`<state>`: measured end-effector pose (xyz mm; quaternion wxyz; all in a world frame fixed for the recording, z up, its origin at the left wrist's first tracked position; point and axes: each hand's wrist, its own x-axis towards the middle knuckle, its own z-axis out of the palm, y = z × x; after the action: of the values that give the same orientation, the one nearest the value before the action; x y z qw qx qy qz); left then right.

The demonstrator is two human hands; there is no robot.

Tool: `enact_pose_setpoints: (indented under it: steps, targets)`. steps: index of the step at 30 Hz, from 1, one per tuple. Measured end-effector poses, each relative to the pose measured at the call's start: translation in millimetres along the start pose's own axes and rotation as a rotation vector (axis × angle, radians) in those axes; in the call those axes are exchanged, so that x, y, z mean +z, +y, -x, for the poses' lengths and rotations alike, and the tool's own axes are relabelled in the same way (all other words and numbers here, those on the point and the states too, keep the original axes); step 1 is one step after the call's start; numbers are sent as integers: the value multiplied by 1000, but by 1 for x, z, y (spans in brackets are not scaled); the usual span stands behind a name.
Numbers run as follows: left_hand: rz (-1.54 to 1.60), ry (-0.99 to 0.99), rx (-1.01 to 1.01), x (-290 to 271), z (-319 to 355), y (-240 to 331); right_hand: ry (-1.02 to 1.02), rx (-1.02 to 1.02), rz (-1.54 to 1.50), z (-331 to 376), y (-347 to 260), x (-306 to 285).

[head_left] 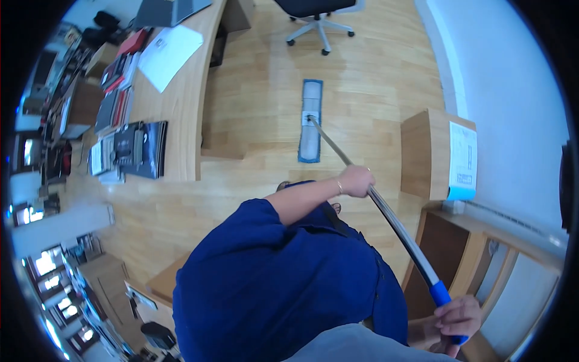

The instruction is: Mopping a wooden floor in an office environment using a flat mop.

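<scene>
Both hands wrapped on the mop pole, left hand mid-shaft, right hand on the blue grip, flat mop head down mid-floor near the desk; progress unreadable, no visible wet trail.

Deep blue short-sleeved shirt, collar at 3 o'clock; thin bracelet on one wrist; grey-blue cloth at 6 o'clock.
</scene>
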<state>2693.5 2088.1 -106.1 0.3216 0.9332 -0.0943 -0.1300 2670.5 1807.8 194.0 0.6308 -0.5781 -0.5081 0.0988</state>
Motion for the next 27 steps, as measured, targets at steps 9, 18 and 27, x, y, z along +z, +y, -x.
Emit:
enact_pose_setpoints:
  steps: [9, 18, 27]
  targets:
    - [-6, 11, -198, -73, 15, -176, 62, 202, -253, -97, 135, 41]
    - [-201, 466, -579, -107, 46, -310, -4, 413, -443, -170, 301, 91]
    - [-227, 488, -431, -100, -7, -260, 137, 573, -403, -175, 259, 36]
